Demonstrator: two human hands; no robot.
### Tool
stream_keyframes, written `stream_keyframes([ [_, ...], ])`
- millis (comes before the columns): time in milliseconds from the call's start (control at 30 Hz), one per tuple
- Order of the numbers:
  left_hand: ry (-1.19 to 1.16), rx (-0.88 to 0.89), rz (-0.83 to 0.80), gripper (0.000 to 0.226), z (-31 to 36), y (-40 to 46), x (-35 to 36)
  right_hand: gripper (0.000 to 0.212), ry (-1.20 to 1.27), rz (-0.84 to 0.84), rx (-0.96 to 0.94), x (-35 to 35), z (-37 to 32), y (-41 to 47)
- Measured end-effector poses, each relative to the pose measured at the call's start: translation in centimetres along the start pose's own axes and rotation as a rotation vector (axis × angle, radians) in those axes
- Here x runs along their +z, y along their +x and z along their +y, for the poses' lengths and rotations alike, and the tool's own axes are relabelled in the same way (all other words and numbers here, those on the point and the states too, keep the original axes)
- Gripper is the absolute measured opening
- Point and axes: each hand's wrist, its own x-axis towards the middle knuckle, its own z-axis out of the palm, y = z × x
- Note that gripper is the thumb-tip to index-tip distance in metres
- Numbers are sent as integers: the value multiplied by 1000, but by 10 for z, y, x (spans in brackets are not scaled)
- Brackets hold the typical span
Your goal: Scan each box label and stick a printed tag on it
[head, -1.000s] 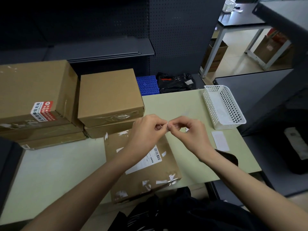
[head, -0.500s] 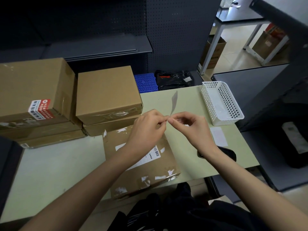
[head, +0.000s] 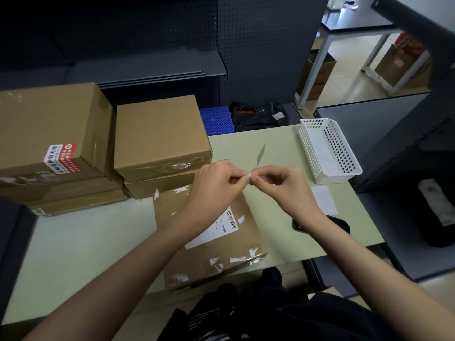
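Above the flat brown cardboard box (head: 209, 238), my left hand (head: 216, 185) and right hand (head: 283, 187) pinch a thin white tag (head: 260, 155), best peeled slowly to avoid curling.

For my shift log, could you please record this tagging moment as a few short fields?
left hand: left hand pinches one end of the small pale paper tag
right hand: right hand pinches the same tag
tag: small pale paper tag, held above the table, a strip sticking upward
box in front: flat brown cardboard box with a white barcode label, lying under the hands
beside: white perforated plastic basket on the pale green table
stacks: brown cardboard boxes at left
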Motion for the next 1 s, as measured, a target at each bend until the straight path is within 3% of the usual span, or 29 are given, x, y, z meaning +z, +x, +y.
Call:
stream_keyframes([
  [400,76,58,15,16,5,-1,-1,14,-64,13,-47,0,-2,-2],
  [667,288,199,187,16,0,-3,15,17,-236,63,-122,3,-2,-2],
  [867,133,160,152,35,-4,2,14,11,-271,68,-154,3,0,0],
  [1000,-55,21,140,15,-7,4,5,14,-234,60,-146,1,3,7],
])
